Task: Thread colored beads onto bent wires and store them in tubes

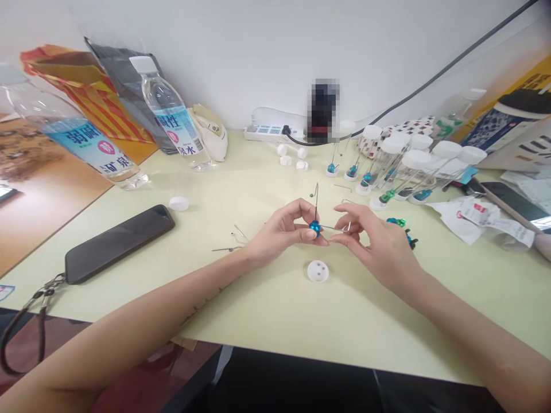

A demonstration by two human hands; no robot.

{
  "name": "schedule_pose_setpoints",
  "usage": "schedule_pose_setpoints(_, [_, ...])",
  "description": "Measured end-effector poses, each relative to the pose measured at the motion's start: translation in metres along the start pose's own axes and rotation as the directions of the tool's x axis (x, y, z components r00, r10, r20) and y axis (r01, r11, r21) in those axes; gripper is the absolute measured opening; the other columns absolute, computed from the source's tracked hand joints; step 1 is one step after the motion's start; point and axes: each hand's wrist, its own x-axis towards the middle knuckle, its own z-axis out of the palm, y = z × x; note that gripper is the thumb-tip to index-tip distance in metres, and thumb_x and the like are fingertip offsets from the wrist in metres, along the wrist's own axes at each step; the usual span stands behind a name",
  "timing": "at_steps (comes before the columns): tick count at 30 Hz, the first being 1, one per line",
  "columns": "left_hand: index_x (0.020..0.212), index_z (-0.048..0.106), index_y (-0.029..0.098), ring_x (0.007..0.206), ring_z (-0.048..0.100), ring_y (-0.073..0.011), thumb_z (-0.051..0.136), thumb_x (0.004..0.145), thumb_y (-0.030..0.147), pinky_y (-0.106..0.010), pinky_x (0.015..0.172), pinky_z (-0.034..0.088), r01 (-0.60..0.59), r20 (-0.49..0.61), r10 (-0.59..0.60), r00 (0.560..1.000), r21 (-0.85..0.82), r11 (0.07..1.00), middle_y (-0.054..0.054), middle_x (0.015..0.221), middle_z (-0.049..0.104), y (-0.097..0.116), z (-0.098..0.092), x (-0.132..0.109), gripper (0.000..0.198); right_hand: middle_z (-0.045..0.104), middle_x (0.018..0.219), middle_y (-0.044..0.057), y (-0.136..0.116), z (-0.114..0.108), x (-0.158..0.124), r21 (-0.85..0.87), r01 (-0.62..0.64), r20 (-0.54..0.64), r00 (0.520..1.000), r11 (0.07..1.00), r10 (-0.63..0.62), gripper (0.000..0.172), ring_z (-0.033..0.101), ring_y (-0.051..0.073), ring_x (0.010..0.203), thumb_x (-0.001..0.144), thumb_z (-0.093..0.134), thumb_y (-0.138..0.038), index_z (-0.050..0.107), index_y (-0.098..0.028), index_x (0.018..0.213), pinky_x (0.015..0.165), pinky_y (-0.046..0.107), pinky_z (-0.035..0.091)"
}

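Observation:
My left hand (289, 228) pinches a shiny blue metallic part (315, 227) between thumb and finger. A thin bent wire (317, 201) with a small green bead stands up from it. My right hand (372, 241) is closed on a slim bent metal rod (334, 228), whose far end reaches the blue part; whether it goes inside, I cannot tell. Just below the hands lies a white round cap (318, 264) with small dark spots in it. Beyond my right hand, several blue and green metallic parts (396, 221) rest on the table, partly hidden by the hand.
Capped clear tubes (415, 159) with similar parts stand at the back right. Small white caps (285, 160) sit near a power strip (263, 133). A phone (123, 244) and water bottles (174, 115) are on the left. Loose wires (240, 233) lie beside my left wrist.

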Motion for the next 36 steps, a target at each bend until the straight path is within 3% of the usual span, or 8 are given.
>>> schedule_pose_setpoints(4, [0.092,0.053,0.019,0.082,0.068,-0.0154,0.067,0.081,0.021,-0.041,0.091,0.052,0.015,-0.026,-0.016,1.0,-0.029,0.999,0.001,0.087,0.058,0.004,0.0,-0.001,0.019,0.065,0.105,0.009,0.008,-0.003,-0.001,-0.362,0.289,-0.121,0.928,0.886,-0.352,0.021,0.065,0.017,0.081,0.09,0.054,-0.017,0.057,-0.022,0.11,0.065,0.027,0.048])
schedule_pose_setpoints(8, [0.092,0.052,0.019,0.083,0.067,-0.0157,0.067,0.081,0.019,-0.041,0.091,0.052,-0.003,-0.031,0.002,1.0,-0.027,1.0,0.001,0.086,0.058,0.004,0.0,-0.001,0.018,0.068,0.096,0.007,0.012,-0.007,-0.003,-0.408,0.323,-0.103,0.913,0.854,-0.395,0.017,0.064,0.019,0.083,0.09,0.051,-0.012,0.062,-0.022,0.097,0.071,0.029,0.049])
schedule_pose_setpoints(15, [0.088,0.055,0.017,0.081,0.065,-0.0135,0.068,0.079,0.017,-0.04,0.089,0.054,-0.067,-0.081,0.072,0.994,0.06,0.996,0.002,0.088,0.053,0.002,0.0,0.001,0.017,0.065,0.072,0.002,0.003,-0.005,0.005,0.143,-0.026,-0.005,1.0,0.989,0.027,0.015,0.06,0.013,0.063,0.091,0.053,-0.022,0.065,-0.019,0.084,0.057,0.025,0.046])
schedule_pose_setpoints(18, [0.086,0.055,0.016,0.082,0.063,-0.013,0.069,0.078,0.016,-0.039,0.089,0.054,-0.048,-0.109,0.059,0.992,0.101,0.994,0.002,0.086,0.053,0.003,0.002,0.002,0.016,0.06,0.064,0.0,0.001,-0.003,0.01,0.504,-0.363,0.251,0.93,0.783,0.27,0.02,0.054,0.01,0.052,0.089,0.056,-0.034,0.065,-0.017,0.085,0.05,0.024,0.044])
schedule_pose_setpoints(21, [0.085,0.055,0.016,0.083,0.062,-0.0125,0.069,0.078,0.016,-0.038,0.089,0.053,-0.038,-0.12,0.051,0.991,0.103,0.994,0.002,0.085,0.053,0.003,0.003,0.002,0.015,0.06,0.065,0.0,0.003,-0.002,0.011,0.625,-0.458,0.332,0.889,0.632,0.316,0.026,0.051,0.009,0.049,0.087,0.058,-0.04,0.063,-0.015,0.091,0.047,0.023,0.042])
schedule_pose_setpoints(27, [0.089,0.055,0.018,0.083,0.066,-0.0137,0.069,0.079,0.021,-0.038,0.091,0.052,-0.051,-0.158,0.061,0.986,0.064,0.997,0.001,0.091,0.054,0.0,-0.001,0.001,0.018,0.067,0.089,0.007,0.006,0.0,0.005,0.158,-0.007,-0.022,1.0,0.987,0.01,0.026,0.063,0.017,0.075,0.09,0.057,-0.034,0.062,-0.017,0.109,0.069,0.031,0.051])
schedule_pose_setpoints(30, [0.088,0.054,0.018,0.085,0.067,-0.0165,0.069,0.079,0.024,-0.04,0.091,0.051,-0.046,-0.169,0.055,0.984,0.053,0.998,0.0,0.092,0.056,0.0,-0.003,0.001,0.019,0.068,0.095,0.01,0.007,0.001,0.003,-0.131,0.216,-0.088,0.97,0.968,-0.228,0.019,0.065,0.019,0.082,0.092,0.052,-0.023,0.063,-0.017,0.106,0.07,0.031,0.051])
schedule_pose_setpoints(36, [0.09,0.058,0.017,0.084,0.066,-0.0167,0.071,0.076,0.023,-0.042,0.092,0.051,-0.026,-0.144,0.033,0.989,0.048,0.999,0.0,0.088,0.055,0.0,-0.001,0.002,0.02,0.066,0.07,0.001,0.004,-0.002,0.003,0.028,0.095,-0.061,0.994,0.995,-0.093,0.019,0.062,0.013,0.061,0.094,0.045,-0.018,0.064,-0.02,0.097,0.059,0.024,0.049])
